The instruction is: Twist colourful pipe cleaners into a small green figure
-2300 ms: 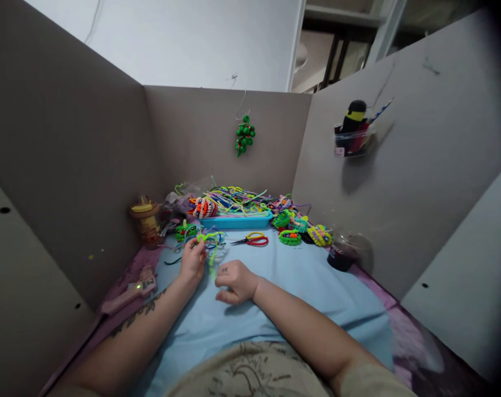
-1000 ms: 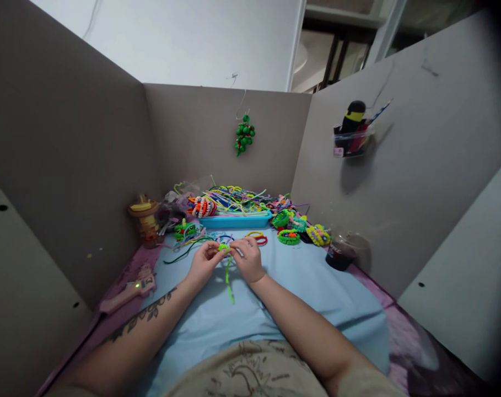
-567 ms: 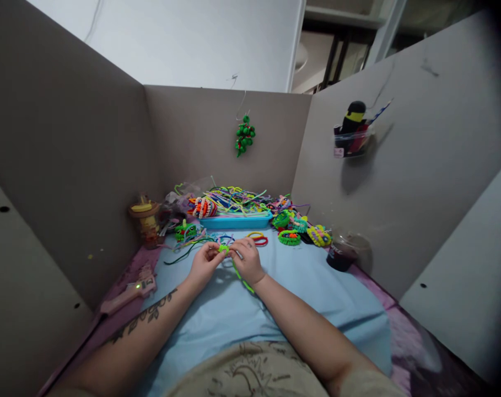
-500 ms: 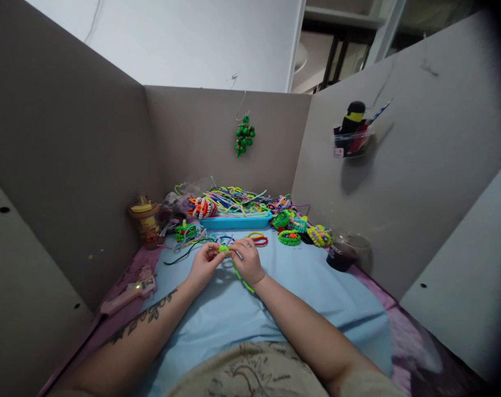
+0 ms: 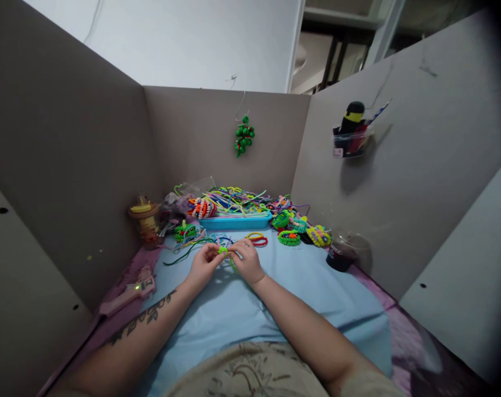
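Observation:
Close together over the blue cloth [image 5: 283,292], my two hands pinch a bright green pipe cleaner [image 5: 222,250] that is bent into a small bundle. My left hand [image 5: 203,260] has fingers and thumb closed on its left side. On the other side, my right hand [image 5: 247,261] grips it between thumb and fingertips. A short length of green hangs below the fingers. Just behind the hands lie red and yellow pipe cleaners [image 5: 256,239], and dark green ones [image 5: 182,256] spread to the left.
A blue tray [image 5: 236,222] heaped with colourful pipe cleaners stands at the back. Fuzzy figures [image 5: 289,237] sit to its right, near a dark drink cup [image 5: 341,255]. At left are a pink glue gun [image 5: 130,295] and a tumbler [image 5: 145,220]. Grey panels enclose three sides.
The green tail that stretched down past my right wrist is now mostly out of sight, with only a short piece below the fingers. Both hands stay nearly in place.

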`<state>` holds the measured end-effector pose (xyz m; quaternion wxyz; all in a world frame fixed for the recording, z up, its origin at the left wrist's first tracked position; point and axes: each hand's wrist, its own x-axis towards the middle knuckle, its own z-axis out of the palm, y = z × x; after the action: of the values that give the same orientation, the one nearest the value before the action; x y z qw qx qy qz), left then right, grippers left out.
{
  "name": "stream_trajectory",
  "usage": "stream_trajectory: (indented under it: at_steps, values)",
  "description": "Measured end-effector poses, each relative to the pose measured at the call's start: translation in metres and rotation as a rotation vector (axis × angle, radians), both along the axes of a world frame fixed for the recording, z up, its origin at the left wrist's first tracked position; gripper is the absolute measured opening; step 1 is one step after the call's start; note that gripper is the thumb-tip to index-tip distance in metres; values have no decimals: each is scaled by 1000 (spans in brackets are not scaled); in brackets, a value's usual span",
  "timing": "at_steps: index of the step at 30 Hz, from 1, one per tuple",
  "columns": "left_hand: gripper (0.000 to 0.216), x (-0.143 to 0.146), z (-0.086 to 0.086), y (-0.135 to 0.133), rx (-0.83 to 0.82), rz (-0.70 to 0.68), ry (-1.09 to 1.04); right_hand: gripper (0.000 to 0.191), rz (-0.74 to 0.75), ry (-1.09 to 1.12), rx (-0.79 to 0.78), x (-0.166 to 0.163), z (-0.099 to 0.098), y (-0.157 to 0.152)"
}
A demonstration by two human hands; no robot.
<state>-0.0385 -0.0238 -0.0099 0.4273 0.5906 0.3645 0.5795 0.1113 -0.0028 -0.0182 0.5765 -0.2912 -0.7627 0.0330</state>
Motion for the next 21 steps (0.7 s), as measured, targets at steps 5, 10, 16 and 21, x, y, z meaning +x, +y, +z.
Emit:
stream_trajectory:
  at_steps: [5,10,16,21]
  values:
    - [25,-1,0,-1,29,3,51,4,18,-25,-95,0,4,-1]
    - [25,-1,1,-2,26,29,85,5,69,-28,-166,0,3,-1]
    - [22,-1,-2,-1,82,74,150,6,87,1,-214,0,2,-2]
    - [20,0,-7,-1,126,145,218,5,87,36,-218,-2,3,-3]
